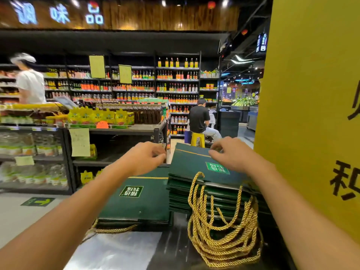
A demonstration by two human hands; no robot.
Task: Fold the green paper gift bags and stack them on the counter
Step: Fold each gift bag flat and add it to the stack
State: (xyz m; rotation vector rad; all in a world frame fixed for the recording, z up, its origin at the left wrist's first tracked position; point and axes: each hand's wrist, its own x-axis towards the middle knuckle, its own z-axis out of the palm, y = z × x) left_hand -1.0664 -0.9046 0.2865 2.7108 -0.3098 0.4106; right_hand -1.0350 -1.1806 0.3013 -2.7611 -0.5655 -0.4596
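The right grip (231, 152) is pinching the far edge of the top green bag (191, 162) on the taller stack (181, 199). The left grip (146, 158) is curling near its corner, hold unclear. The stack is sitting on the surface (120, 250); squaring the edges before pressing should be helping.

Both our arms reach straight out, palms down. Our left hand (145, 157) has its fingers curled in toward the thumb; our right hand (234, 153) pinches the top green bag (190, 162) at its fingertips.
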